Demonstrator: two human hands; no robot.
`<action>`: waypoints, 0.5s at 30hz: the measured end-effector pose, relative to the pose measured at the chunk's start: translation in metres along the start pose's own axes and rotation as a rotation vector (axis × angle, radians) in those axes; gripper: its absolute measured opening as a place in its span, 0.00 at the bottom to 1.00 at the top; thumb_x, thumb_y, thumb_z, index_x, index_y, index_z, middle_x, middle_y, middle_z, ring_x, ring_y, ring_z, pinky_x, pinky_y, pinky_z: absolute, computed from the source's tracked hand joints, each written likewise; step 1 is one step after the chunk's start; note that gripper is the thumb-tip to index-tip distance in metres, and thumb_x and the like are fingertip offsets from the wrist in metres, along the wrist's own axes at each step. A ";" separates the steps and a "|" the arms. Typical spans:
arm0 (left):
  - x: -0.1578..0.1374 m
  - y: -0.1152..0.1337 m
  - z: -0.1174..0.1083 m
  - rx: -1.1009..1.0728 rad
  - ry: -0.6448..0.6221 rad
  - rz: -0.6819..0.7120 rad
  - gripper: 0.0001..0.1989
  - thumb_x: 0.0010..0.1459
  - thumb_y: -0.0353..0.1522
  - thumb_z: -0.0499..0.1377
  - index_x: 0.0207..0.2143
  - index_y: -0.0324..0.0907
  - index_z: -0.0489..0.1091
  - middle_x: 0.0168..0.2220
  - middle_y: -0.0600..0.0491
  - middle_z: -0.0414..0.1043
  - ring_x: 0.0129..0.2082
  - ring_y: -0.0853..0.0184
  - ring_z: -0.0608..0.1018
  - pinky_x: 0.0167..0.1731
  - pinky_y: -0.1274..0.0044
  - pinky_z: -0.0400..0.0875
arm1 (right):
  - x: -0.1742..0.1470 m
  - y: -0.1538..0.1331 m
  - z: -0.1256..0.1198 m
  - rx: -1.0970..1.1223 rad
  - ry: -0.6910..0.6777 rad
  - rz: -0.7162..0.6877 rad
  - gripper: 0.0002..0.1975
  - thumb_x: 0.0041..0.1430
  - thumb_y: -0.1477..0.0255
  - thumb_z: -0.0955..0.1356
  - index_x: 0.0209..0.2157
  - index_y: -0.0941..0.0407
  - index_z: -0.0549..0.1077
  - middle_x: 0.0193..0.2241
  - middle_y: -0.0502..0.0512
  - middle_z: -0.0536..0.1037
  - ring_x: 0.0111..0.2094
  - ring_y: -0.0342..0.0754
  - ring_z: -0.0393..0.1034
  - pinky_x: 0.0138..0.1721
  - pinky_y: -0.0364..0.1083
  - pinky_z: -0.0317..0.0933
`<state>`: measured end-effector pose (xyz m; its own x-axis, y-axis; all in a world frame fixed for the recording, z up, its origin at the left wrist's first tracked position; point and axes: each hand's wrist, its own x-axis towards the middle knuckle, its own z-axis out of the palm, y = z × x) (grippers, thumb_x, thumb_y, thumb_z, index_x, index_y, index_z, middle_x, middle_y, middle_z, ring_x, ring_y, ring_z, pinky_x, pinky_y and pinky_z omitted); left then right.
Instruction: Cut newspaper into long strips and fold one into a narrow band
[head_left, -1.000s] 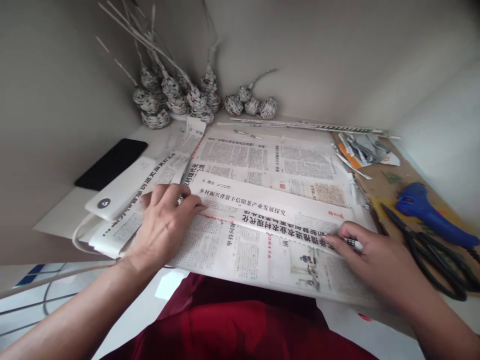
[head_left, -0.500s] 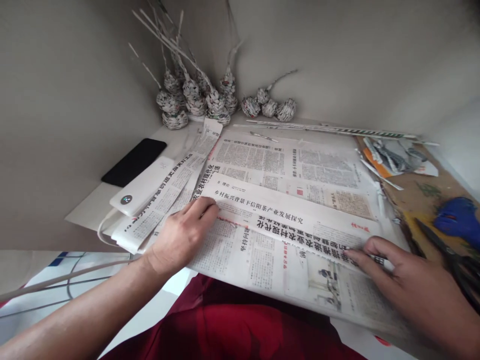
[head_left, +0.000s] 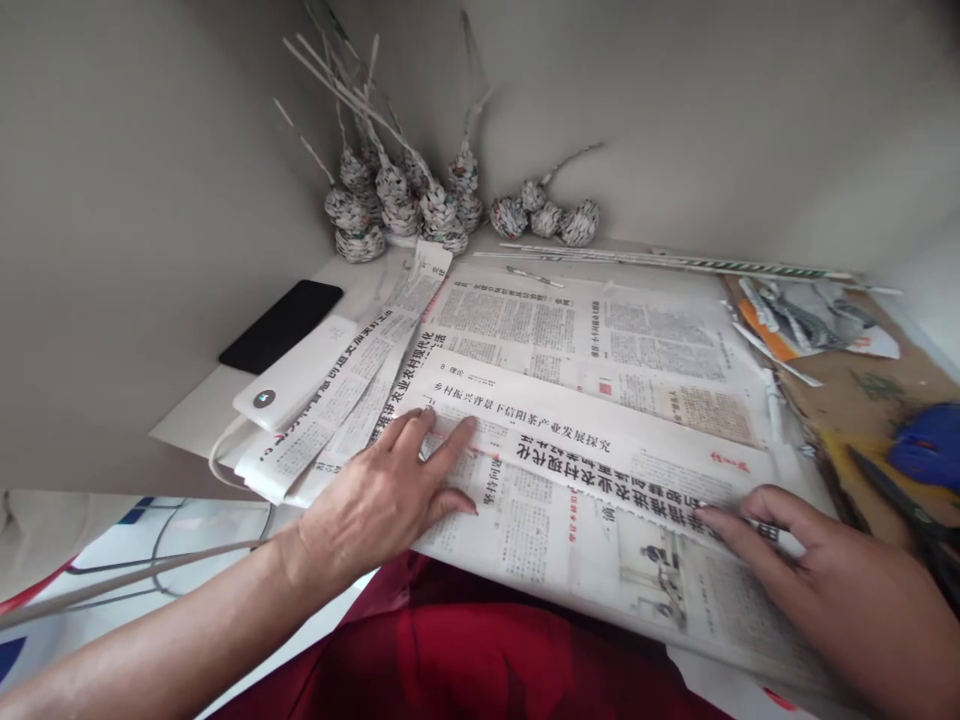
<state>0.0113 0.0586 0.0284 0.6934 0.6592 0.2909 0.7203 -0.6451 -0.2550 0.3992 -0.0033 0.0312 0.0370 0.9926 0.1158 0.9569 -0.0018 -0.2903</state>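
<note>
A long newspaper strip (head_left: 570, 425) lies slantwise over a larger newspaper sheet (head_left: 517, 540) on the table. My left hand (head_left: 401, 475) rests on the left end of the strip, fingers spread and thumb apart, pressing it down. At the strip's right end, my right hand (head_left: 795, 560) pinches the paper between thumb and forefinger; its other fingers are curled underneath, partly hidden. More cut newspaper strips (head_left: 349, 380) are piled left of my left hand.
A white power bank (head_left: 292, 375) with a cable and a black phone (head_left: 281, 325) lie at the left. Woven paper gourds (head_left: 442, 215) and small woven balls (head_left: 547, 218) stand along the wall, near thin paper rods (head_left: 675, 262). Scissors (head_left: 900, 510) and a blue lump (head_left: 930, 447) lie at the right.
My left hand has opened from a curled grip, its fingers and thumb now spread over the strip. My right hand keeps its pinch. The view has shifted slightly.
</note>
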 end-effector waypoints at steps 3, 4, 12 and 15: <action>0.002 0.002 -0.003 -0.018 -0.036 0.019 0.45 0.59 0.61 0.47 0.68 0.42 0.62 0.46 0.33 0.74 0.45 0.47 0.79 0.37 0.64 0.79 | -0.003 -0.001 -0.001 -0.069 -0.026 0.022 0.31 0.59 0.36 0.58 0.26 0.49 0.69 0.19 0.54 0.77 0.18 0.56 0.71 0.21 0.50 0.56; 0.002 0.002 -0.003 -0.025 -0.049 0.019 0.46 0.57 0.62 0.49 0.69 0.46 0.60 0.46 0.33 0.74 0.45 0.46 0.78 0.36 0.64 0.78 | -0.003 -0.001 0.000 -0.087 -0.017 0.028 0.31 0.60 0.37 0.58 0.26 0.49 0.68 0.20 0.54 0.77 0.20 0.56 0.72 0.22 0.49 0.56; -0.003 0.000 -0.001 -0.091 -0.177 -0.046 0.40 0.57 0.59 0.54 0.70 0.59 0.57 0.50 0.36 0.70 0.46 0.40 0.76 0.35 0.57 0.78 | -0.009 0.001 0.005 -0.127 0.075 0.039 0.29 0.64 0.40 0.59 0.27 0.51 0.67 0.21 0.53 0.74 0.24 0.53 0.71 0.27 0.47 0.55; 0.000 0.006 -0.003 -0.111 -0.191 -0.072 0.34 0.65 0.55 0.47 0.68 0.55 0.60 0.55 0.34 0.67 0.56 0.37 0.73 0.30 0.60 0.80 | -0.010 0.001 0.006 -0.106 0.119 -0.005 0.27 0.66 0.44 0.60 0.28 0.52 0.68 0.22 0.53 0.75 0.26 0.53 0.71 0.29 0.48 0.57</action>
<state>0.0150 0.0535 0.0299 0.6388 0.7597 0.1217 0.7690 -0.6251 -0.1339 0.3980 -0.0126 0.0237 0.0604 0.9713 0.2301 0.9819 -0.0163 -0.1886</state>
